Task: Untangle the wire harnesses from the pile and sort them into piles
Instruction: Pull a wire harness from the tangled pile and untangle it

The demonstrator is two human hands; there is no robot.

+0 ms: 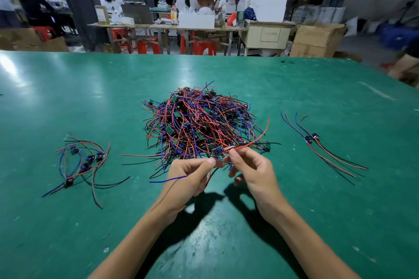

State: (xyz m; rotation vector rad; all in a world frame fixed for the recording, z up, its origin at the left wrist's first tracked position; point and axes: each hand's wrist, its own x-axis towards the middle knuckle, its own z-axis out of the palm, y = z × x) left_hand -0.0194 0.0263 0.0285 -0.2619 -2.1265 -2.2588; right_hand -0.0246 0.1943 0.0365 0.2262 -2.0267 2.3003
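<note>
A single wire harness (217, 151), a small dark board trailing red, blue and black leads, is held just above the near edge of the main tangle (199, 120) on the green table (68, 97). The left hand (190, 179) pinches the board between thumb and forefinger, while the right hand (251, 170) pinches a red lead (256, 138) just beside it. That lead runs up and to the right, bowing over the pile's near corner; a blue lead (169, 180) trails the opposite way, out to the left past the left hand. The harness thus lies roughly crosswise between the two hands, with its far ends possibly still snagged in the pile behind.

Sorted harnesses lie well apart on either side: a looser group to the left (84, 163), a smaller, straighter one to the right (317, 145). Which the held piece belongs with is hard to judge. The board's details are too small to make out, and the lower fingers of both hands are hidden behind the palms.
</note>
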